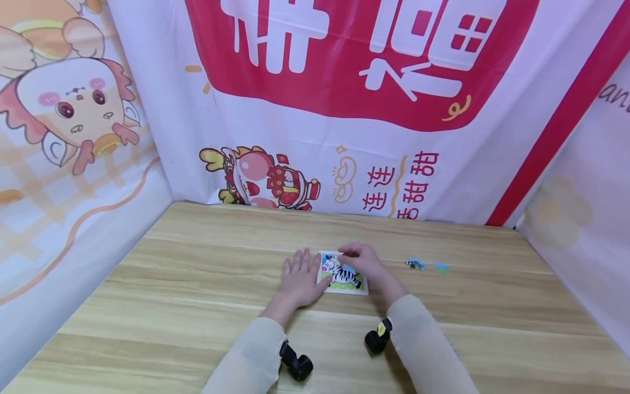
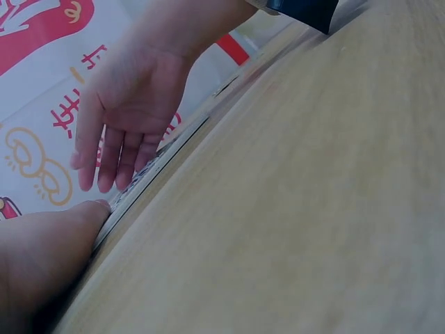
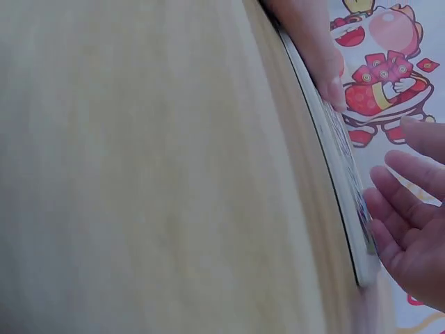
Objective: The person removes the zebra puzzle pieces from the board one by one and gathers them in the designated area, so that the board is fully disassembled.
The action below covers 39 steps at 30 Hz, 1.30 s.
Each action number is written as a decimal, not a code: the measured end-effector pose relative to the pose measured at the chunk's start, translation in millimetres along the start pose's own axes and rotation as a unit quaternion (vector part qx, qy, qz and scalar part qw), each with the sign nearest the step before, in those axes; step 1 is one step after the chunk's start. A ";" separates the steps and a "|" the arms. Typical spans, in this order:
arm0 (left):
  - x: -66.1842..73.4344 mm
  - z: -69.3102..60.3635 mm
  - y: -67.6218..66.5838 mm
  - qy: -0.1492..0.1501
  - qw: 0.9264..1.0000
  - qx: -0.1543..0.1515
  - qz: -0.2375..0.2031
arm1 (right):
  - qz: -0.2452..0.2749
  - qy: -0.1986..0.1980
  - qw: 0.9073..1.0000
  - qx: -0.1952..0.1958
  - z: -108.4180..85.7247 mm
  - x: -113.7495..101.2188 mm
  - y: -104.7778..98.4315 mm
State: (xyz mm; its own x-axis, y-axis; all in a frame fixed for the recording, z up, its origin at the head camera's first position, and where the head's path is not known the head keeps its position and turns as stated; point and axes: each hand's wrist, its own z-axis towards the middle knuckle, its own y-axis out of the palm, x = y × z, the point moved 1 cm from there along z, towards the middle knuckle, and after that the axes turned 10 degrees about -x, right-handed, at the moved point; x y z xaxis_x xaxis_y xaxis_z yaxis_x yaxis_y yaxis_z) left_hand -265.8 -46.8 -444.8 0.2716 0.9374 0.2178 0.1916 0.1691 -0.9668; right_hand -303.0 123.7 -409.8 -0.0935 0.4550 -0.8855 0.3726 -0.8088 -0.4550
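A small zebra jigsaw puzzle (image 1: 344,276) with a white frame lies flat on the wooden table. My left hand (image 1: 301,279) rests at its left side, fingers spread, with the thumb on the puzzle's edge; the left wrist view shows that thumb (image 2: 87,212) touching the rim. Over the puzzle's upper right part is my right hand (image 1: 364,261). Its fingers look loosely extended in the right wrist view, with no piece visible between them (image 3: 410,216). Whether those fingertips touch the picture is hard to tell.
To the right of the puzzle lie two loose jigsaw pieces, a blue and dark one (image 1: 415,264) and a blue-green one (image 1: 441,267). Printed cloth walls (image 1: 315,126) stand behind and beside the wooden table (image 1: 197,262). Each wrist carries a black camera (image 1: 297,364).
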 end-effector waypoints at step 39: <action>2.1 -4.9 -4.6 0.010 1.000 0.004 -0.006 | -0.136 0.034 0.989 0.055 11.2 4.2 25.7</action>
State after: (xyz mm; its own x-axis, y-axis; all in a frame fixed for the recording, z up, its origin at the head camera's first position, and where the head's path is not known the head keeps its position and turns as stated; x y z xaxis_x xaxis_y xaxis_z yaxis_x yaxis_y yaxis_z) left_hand -261.4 -47.1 -439.2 0.2882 0.9292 0.2316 0.1869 0.1826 -0.9653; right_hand -304.2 100.6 -426.3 -0.1127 0.6829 -0.7217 0.2382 -0.6866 -0.6869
